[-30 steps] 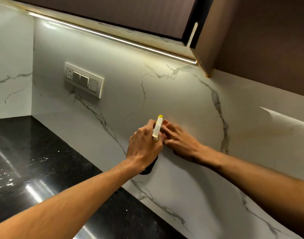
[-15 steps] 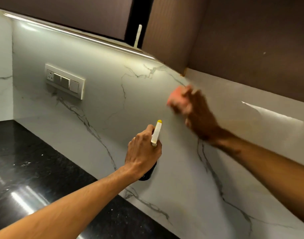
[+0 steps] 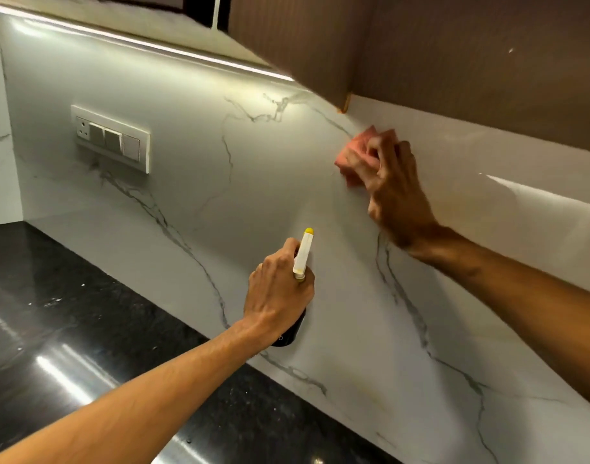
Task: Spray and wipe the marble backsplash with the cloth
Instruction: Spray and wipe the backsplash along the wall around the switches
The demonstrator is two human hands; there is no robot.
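Right hand [image 3: 394, 189] gripped the pink cloth [image 3: 352, 152], bunched under its fingers and pressed to the marble backsplash [image 3: 220, 229], high on the right just below the brown cabinet [image 3: 320, 45] corner; blurred there. Left hand [image 3: 280, 296] wrapped round the spray bottle [image 3: 303, 252], nozzle towards the wall, lower and nearer. Risks, as I judged: a careless squeeze could mist the switch panel [image 3: 111, 139] at left; runs could drip onto the black worktop [image 3: 52, 313].

We are reading no text, brand, number or sign anywhere. We are seeing only tiny pale specks on the dark spray bottle [image 3: 288, 333], too small to make out, and the switch plate [image 3: 111, 139] is showing no legible marking.
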